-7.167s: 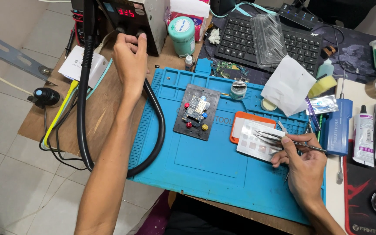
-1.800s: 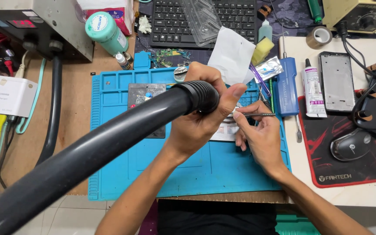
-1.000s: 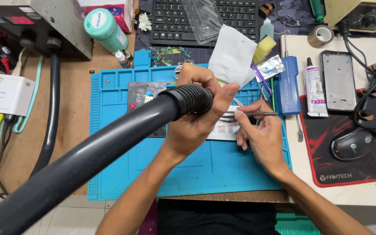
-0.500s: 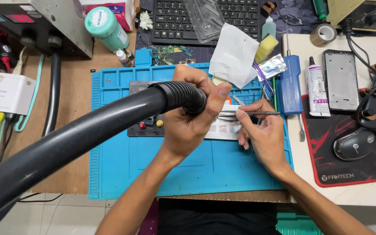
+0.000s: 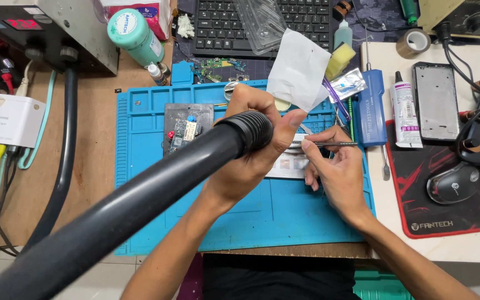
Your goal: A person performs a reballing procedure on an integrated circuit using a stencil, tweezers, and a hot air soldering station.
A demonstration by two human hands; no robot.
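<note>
Head view: left hand (image 5: 251, 153) is wrapped around the ribbed collar of a thick black hot-air handpiece with a smooth hose (image 5: 140, 205), fingers clenched on the collar and thumb stretched toward the right. Its outlet is hidden behind the hand, so where the nozzle points cannot be told. Right hand (image 5: 334, 172) pinches a pair of slim metal tweezers (image 5: 323, 144) between thumb and forefinger, tips directed left toward the thumb of the left hand. Both hands meet above a small white card with coloured patches (image 5: 290, 165) lying on the blue silicone work mat (image 5: 151, 222), which rests on the counter.

Procedure notes, as judgement:
- Brace the heel of the right hand on the mat so the tweezer tips do not tremble.
- Hold the handpiece upright and steady; the heavy hose pulls on the wrist, so let its weight hang rather than fight it.
- Keep hot air away from the white paper sheet (image 5: 298, 69) just behind the hands, and from the thumb beside the tweezer tips.

A black fixture holding a small circuit board (image 5: 186, 130) sits on the mat to the left, apart from both hands. A grey station with a red display (image 5: 34, 28) stands at the far left.
</note>
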